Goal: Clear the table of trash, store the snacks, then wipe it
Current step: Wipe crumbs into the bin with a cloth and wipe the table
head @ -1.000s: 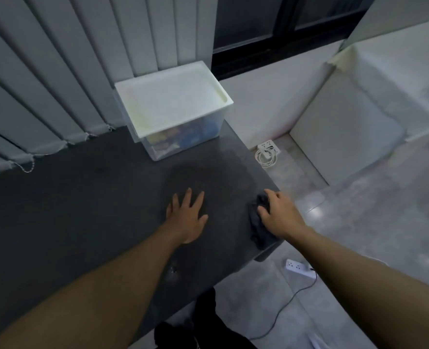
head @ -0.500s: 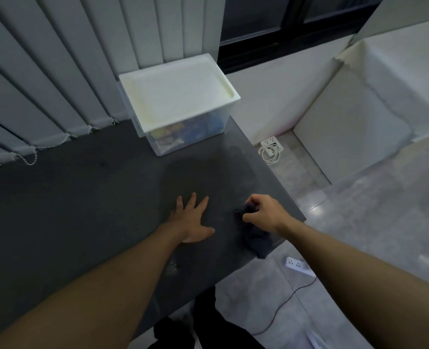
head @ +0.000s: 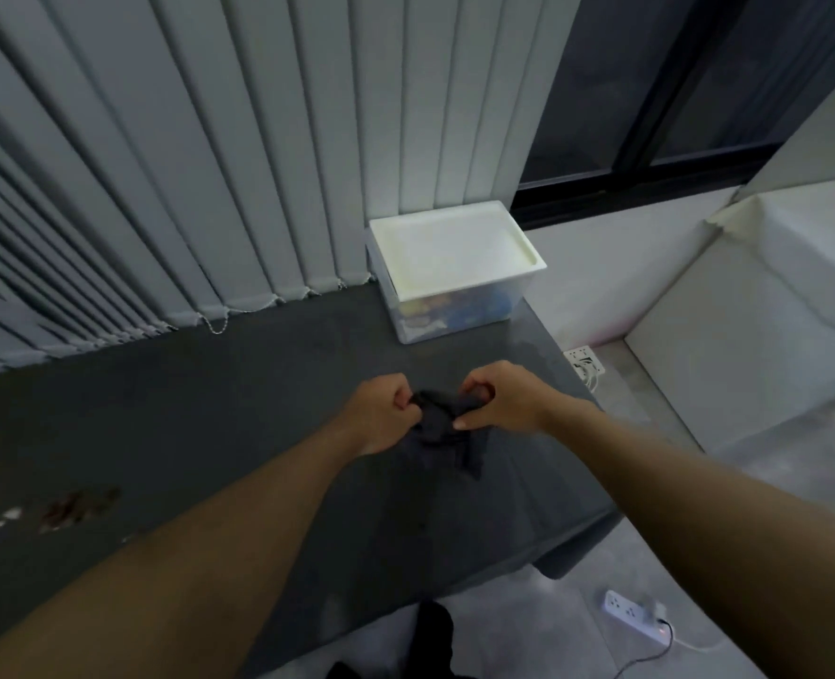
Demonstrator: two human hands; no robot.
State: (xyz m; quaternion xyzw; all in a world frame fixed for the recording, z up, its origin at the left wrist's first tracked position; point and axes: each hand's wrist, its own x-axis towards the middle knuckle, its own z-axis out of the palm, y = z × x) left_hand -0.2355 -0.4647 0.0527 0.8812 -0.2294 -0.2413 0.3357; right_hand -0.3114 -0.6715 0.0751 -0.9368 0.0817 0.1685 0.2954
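Note:
A dark cloth [head: 447, 436] hangs bunched above the dark grey table [head: 209, 409], held between both hands. My left hand [head: 381, 414] pinches its left side and my right hand [head: 499, 399] grips its right side. The lower part of the cloth drapes down toward the tabletop. At the table's far right corner stands a clear plastic storage box [head: 454, 306] with a white lid shut on it; colourful snack packs show through its wall. A brownish smear and pale marks [head: 72, 509] lie on the tabletop at the left.
Vertical blinds [head: 209, 164] hang along the table's back edge. The table's right edge drops to a grey floor with two white power strips [head: 626, 610] and cables. A white cabinet or counter [head: 749, 335] stands to the right.
My right hand lifted the cloth off the table's right edge and brought it left to the middle. My left hand rose from lying flat and closed on the cloth. The view tilted up.

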